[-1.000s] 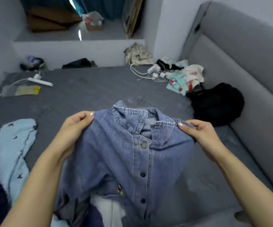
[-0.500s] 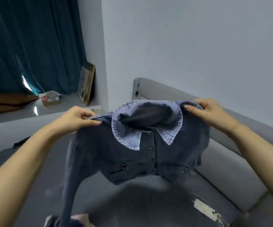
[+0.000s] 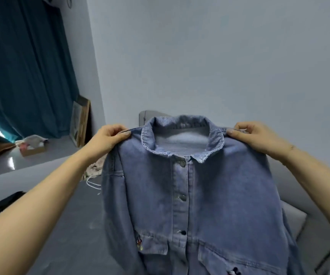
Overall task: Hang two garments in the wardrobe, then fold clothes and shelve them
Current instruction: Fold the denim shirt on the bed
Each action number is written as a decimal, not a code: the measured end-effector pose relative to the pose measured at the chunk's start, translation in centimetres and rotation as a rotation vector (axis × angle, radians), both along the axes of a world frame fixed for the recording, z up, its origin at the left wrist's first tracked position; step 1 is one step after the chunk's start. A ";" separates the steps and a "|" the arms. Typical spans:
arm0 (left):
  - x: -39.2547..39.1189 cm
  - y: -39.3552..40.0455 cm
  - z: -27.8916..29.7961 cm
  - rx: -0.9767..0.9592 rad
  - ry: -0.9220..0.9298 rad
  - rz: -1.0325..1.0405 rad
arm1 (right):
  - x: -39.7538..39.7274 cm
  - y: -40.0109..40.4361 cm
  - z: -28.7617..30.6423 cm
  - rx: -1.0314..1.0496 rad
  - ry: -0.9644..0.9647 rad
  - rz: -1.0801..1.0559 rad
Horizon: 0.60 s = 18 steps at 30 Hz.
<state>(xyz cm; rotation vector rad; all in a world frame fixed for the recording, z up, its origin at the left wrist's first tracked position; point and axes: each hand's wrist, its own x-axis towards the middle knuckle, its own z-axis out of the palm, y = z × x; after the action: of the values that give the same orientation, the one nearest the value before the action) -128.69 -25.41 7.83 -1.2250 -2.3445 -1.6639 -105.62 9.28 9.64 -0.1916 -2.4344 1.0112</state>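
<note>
The denim jacket (image 3: pixel 196 195) hangs above the bed (image 3: pixel 71 225), buttoned. The left hand (image 3: pixel 106 139) and right hand (image 3: pixel 257 137) pinch only its shoulder seams; one slip and it likely drops crooked.

No readable text, label, brand or number anywhere. Small embroidered motif on pocket of denim jacket (image 3: pixel 196 195) below my left hand (image 3: pixel 108 138) was too blurred to read as lettering.
</note>
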 end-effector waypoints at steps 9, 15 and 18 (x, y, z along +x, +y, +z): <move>-4.5 15.3 -4.1 -0.491 0.240 0.258 | -0.2 9.7 -3.2 0.431 0.013 -0.322; -6.3 24.4 -5.5 -0.114 -0.265 0.100 | -0.5 14.9 -3.8 0.550 -0.001 -0.482; -7.5 25.7 -6.1 -0.161 -0.181 0.066 | 0.2 15.8 -4.9 0.519 -0.018 -0.507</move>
<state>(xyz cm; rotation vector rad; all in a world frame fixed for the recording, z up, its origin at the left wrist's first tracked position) -136.18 0.26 1.78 -1.0448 -2.6405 -1.6582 -105.39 25.06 4.75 -0.5949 -2.3854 0.1524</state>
